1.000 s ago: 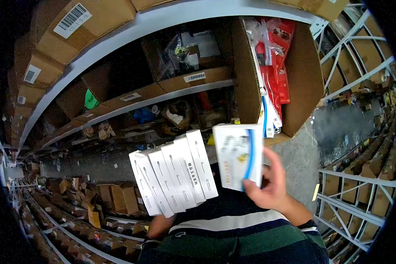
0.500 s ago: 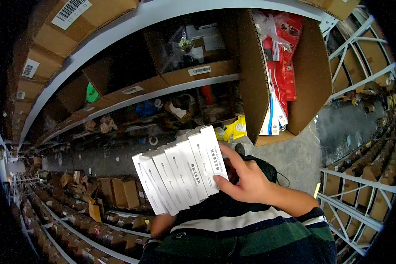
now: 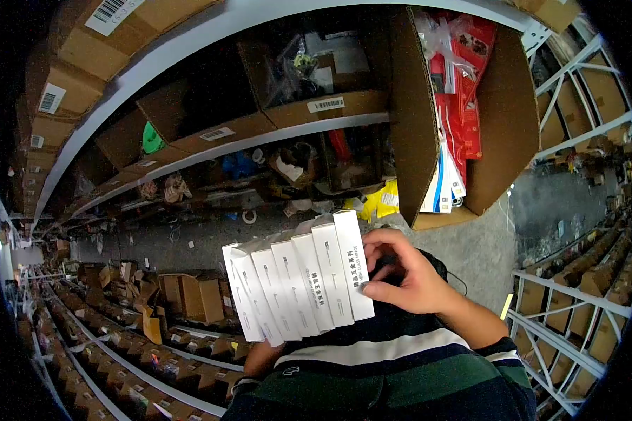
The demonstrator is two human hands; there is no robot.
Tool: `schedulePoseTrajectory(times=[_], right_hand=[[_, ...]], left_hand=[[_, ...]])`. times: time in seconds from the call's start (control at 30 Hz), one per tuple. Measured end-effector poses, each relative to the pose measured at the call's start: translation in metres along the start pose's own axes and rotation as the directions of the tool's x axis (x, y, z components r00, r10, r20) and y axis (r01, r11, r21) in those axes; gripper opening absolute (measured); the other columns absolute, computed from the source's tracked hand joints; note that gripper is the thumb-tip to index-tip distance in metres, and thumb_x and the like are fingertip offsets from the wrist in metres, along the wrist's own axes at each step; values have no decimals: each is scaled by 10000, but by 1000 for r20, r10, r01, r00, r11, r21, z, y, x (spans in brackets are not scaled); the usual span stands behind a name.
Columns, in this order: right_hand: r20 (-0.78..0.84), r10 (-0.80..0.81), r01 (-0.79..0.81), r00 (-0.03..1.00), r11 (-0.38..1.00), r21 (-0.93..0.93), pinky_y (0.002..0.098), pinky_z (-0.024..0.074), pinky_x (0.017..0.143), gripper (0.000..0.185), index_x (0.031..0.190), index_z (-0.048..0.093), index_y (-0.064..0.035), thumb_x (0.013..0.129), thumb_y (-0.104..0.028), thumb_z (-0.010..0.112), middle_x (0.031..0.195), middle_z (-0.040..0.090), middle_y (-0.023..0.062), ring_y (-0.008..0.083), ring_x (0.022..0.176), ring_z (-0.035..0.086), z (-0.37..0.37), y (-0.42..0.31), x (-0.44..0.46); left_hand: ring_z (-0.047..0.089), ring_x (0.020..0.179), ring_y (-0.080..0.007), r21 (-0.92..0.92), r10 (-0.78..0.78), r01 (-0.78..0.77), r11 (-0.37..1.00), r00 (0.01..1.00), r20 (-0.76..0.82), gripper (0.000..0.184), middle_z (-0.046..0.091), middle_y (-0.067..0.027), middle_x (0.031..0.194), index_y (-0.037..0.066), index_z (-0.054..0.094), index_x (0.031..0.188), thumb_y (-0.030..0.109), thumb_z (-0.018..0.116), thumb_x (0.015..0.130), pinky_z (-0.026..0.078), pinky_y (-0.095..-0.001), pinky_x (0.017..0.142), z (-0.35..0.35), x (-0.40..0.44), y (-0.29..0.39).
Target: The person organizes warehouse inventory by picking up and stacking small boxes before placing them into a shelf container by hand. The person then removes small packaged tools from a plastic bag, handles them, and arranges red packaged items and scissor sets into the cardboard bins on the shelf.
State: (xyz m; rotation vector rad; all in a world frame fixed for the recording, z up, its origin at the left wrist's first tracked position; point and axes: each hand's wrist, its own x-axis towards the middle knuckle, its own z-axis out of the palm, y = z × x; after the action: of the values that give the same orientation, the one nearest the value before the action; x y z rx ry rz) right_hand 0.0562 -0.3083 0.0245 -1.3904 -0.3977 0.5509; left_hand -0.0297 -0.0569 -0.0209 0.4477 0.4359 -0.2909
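Several slim white hinge boxes [image 3: 288,281] with black print stand side by side in a row in front of my body. The box at the right end juts higher than the others. My left forearm [image 3: 261,358] reaches under the row from below; the left hand itself is hidden behind the boxes, which rest on it. At the right end is my right hand [image 3: 414,284], its thumb tip against the end box and its fingers curved and apart, with a gap between thumb and index finger.
A tall open carton [image 3: 484,168] holding red and white packages stands at the upper right. Shelves with barcoded cardboard bins [image 3: 323,105] run along the top. A yellow package [image 3: 380,200] lies beyond the boxes. More racks [image 3: 569,316] line the right side and lower left.
The row of boxes has shifted slightly right and down in view. My right hand has loosened, with its fingers drawn back from the end box and curled more.
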Motion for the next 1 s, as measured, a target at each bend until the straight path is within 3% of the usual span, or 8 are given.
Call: schedulePoseTrajectory(times=[0.27, 0.33, 0.37, 0.47, 0.5, 0.6, 0.73, 1.0], right_hand=[[-54, 51, -50, 997, 999, 20, 331, 507, 883, 625, 1337, 387, -55, 812, -84, 723, 1329, 401, 127, 215, 1163, 471, 0, -14, 0], [-32, 70, -68, 997, 996, 54, 384, 413, 1006, 690, 1377, 327, -37, 819, -135, 722, 1332, 415, 141, 225, 1233, 447, 0, -8, -1], [0, 90, -90, 996, 993, -70, 411, 305, 1090, 873, 1443, 204, -28, 783, -157, 760, 1384, 368, 185, 255, 1293, 394, -5, -5, -1], [-55, 18, -29, 998, 976, -216, 417, 222, 1126, 1077, 1481, 59, -11, 732, -213, 807, 1456, 276, 219, 293, 1355, 304, 0, -6, 0], [-39, 35, -47, 999, 938, -345, 428, 211, 1138, 1244, 1456, -24, 69, 662, -324, 850, 1458, 221, 313, 391, 1377, 251, -2, -7, 1], [-42, 34, -45, 999, 956, -291, 424, 197, 1143, 1302, 1443, -59, 98, 634, -343, 861, 1461, 201, 324, 408, 1385, 225, -6, 10, 3], [-25, 19, -28, 1000, 895, -444, 469, 120, 1151, 1410, 1428, -131, 102, 583, -413, 873, 1474, 120, 339, 439, 1394, 137, -5, 16, 5], [-16, 55, -57, 998, 976, -212, 461, 83, 1155, 1448, 1446, -128, 66, 549, -473, 872, 1487, 116, 297, 417, 1398, 114, -10, 42, 12]], left_hand=[[526, 1196, -279, 79, -14, 10, 997, 999, 48, 896, 542, -114, 1296, 80, 420, 1370, 259, 841, 599, 399, -485, 1033, -2, 9, 0], [530, 1191, -279, 109, -25, 18, 994, 997, 67, 889, 548, -116, 1289, 76, 424, 1366, 252, 840, 600, 401, -484, 1030, -3, 13, -1], [532, 1189, -279, 124, -32, 22, 992, 996, 78, 886, 551, -117, 1286, 75, 426, 1365, 248, 839, 600, 403, -484, 1029, -3, 15, -1], [539, 1182, -280, 206, -57, 30, 978, 990, 125, 876, 560, -121, 1275, 69, 432, 1360, 238, 838, 601, 407, -484, 1025, -5, 21, -2], [541, 1179, -280, 241, -71, 33, 970, 986, 149, 873, 563, -122, 1272, 68, 434, 1358, 234, 837, 602, 408, -483, 1024, -7, 22, -3], [547, 1172, -281, 358, -110, 19, 933, 966, 233, 864, 572, -125, 1261, 62, 440, 1353, 224, 835, 603, 413, -483, 1020, -12, 22, -6], [556, 1163, -282, 453, -170, 10, 891, 934, 314, 851, 583, -129, 1247, 55, 448, 1347, 210, 833, 604, 418, -482, 1015, -19, 25, -14], [584, 1124, -268, 597, -278, 37, 802, 907, 318, 808, 598, -137, 1220, 41, 465, 1327, 201, 830, 624, 457, -447, 980, -50, 29, -29]])
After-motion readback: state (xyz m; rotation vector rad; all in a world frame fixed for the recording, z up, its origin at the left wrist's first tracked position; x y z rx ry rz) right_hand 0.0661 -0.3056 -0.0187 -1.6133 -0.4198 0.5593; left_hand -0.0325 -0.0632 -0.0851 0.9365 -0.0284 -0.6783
